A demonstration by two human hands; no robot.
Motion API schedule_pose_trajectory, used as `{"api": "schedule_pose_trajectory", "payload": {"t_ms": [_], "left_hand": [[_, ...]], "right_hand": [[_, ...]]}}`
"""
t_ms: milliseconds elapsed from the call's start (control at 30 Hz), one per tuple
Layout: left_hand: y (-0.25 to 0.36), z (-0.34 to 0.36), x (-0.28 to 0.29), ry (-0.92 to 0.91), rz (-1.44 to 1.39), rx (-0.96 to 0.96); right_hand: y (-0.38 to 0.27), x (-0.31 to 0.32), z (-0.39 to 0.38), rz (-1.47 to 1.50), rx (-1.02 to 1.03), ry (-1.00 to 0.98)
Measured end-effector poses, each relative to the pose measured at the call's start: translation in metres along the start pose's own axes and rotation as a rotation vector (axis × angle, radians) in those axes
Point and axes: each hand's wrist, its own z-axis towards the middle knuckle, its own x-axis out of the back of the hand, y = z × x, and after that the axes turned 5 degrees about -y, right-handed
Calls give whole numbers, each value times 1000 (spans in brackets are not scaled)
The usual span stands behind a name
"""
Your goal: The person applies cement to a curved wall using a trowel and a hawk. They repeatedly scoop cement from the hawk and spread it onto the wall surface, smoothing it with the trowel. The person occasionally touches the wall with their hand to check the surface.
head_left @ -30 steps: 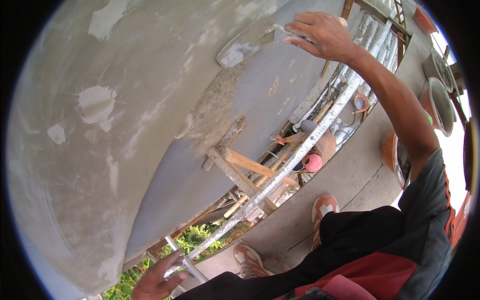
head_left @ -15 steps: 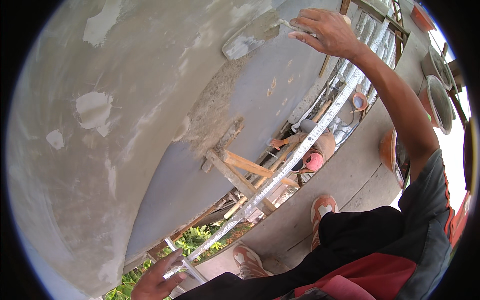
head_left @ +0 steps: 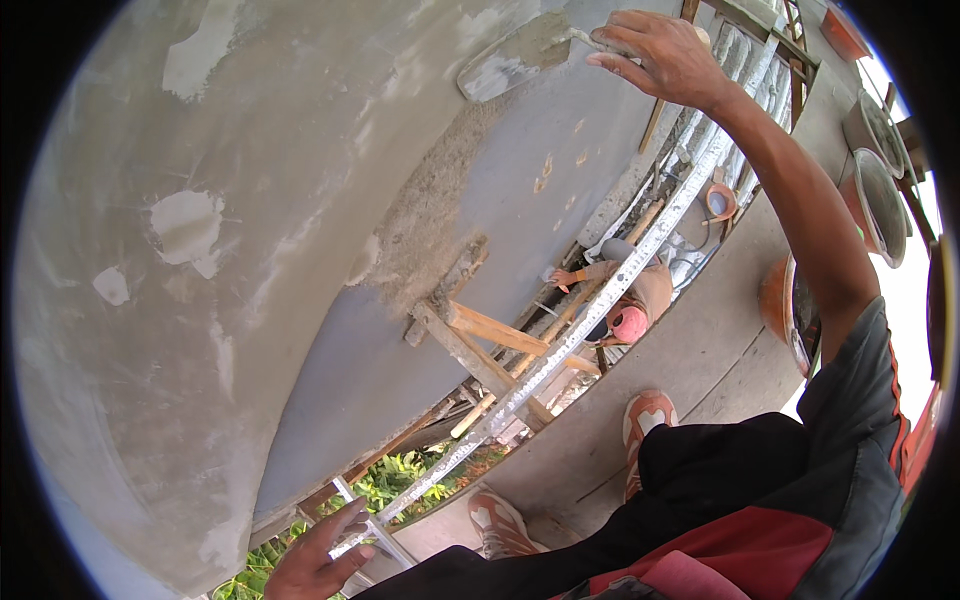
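A grey wall spread across the left, and near its lower edge the left hand hung loosely open, empty. Farther right, a trowel lay against the wall, gripped by the right hand; an orange bucket stood beyond.

Over there, the right hand has edged the trowel a little up and rightward across the wall, its blade now farther from the wooden bracket
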Motion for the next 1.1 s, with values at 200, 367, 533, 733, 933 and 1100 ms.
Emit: {"api": "schedule_pose_trajectory", "payload": {"t_ms": [200,367,533,733,933,1100], "left_hand": [[-1,-4,-1,-16,12,42],[-15,-6,-2,11,81,30],[-1,-7,-2,7,53,31],[-3,-10,-4,-3,35,17],[4,-14,-4,-3,48,36],[-1,-12,-4,-7,50,20]], "right_hand": [[55,-2,-42,-131,-196,108],[25,-19,-45,-86,-144,80],[-28,-11,-2,22,-15,45],[-38,-17,14,13,85,83],[-46,-16,20,20,58,48],[-23,-24,15,-50,53,157]]}}
